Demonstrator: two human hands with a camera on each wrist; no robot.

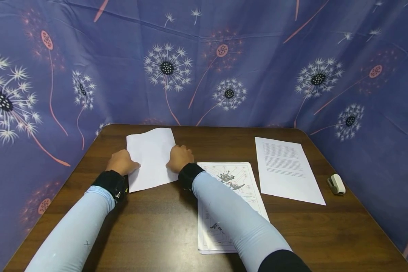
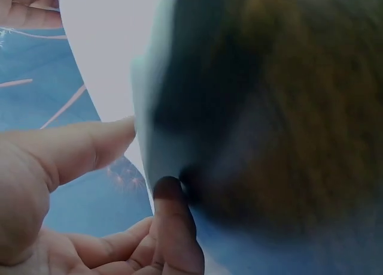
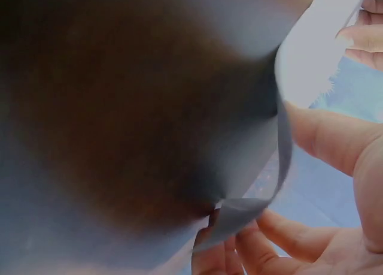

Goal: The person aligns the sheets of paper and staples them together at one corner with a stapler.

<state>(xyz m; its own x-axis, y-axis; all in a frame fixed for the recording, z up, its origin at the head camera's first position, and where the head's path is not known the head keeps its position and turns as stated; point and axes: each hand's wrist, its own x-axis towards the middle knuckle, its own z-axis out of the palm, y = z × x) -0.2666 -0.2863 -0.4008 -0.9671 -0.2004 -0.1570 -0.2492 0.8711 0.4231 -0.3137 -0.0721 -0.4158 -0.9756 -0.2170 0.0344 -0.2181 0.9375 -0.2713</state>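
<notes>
A blank white sheet of paper (image 1: 152,158) is held between both hands at the left of the table, its top edge slightly wavy. My left hand (image 1: 122,162) pinches its left edge; the left wrist view shows the thumb (image 2: 90,144) on one face and fingertips behind the other. On the opposite edge, my right hand (image 1: 180,158) pinches the paper between thumb (image 3: 332,137) and fingers. Near that grip the sheet's edge (image 3: 284,149) curls over in the right wrist view.
Under the right forearm lies a stack of printed pages (image 1: 255,206) with drawings. Farther right is a sheet of printed text (image 1: 285,166). A small white and dark device (image 1: 336,184) sits by the right edge of the wooden table (image 1: 149,230). A patterned blue cloth (image 1: 122,75) hangs behind.
</notes>
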